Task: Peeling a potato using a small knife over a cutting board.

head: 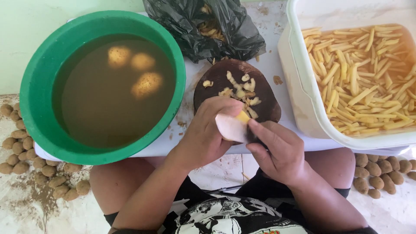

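Note:
My left hand (203, 134) grips a pale peeled potato (229, 128) over the near edge of a dark wooden cutting board (208, 93). A small yellow cut piece (243, 117) sticks up at the potato's top. My right hand (279, 151) is curled beside it, its index finger pressed on the potato's right side. What the curled fingers hold is hidden. Several small potato bits (242, 86) lie on the board.
A green basin (34, 86) of murky water with three peeled potatoes stands at left on the white table (268, 65). A white tub (303, 86) of cut potato sticks is at right. A black bag (234, 30) of peels lies behind the board. Unpeeled potatoes (26, 151) lie on the floor at both sides.

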